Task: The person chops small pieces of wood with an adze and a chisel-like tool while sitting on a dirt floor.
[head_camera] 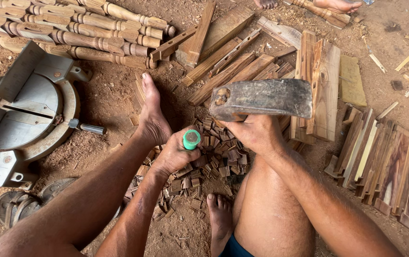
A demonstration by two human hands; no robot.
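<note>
My left hand (173, 154) is closed around a chisel with a green handle (191, 139), held upright over a heap of small cut wood blocks (221, 154) on the dirt floor. My right hand (256, 133) grips the handle of a heavy steel axe head (261, 98), raised flat above the heap and slightly right of the chisel's top. The chisel's blade is hidden behind my hand. My bare left foot (152, 116) lies stretched out just left of the heap. My right foot (219, 214) rests near its lower edge.
A grey mitre saw (21, 114) sits on the floor at left. Turned wooden spindles (80, 28) are stacked at top left. Planks and offcuts (318, 81) lie behind the heap, with more short boards (385, 166) at right. Another person's feet (337, 5) show at the top.
</note>
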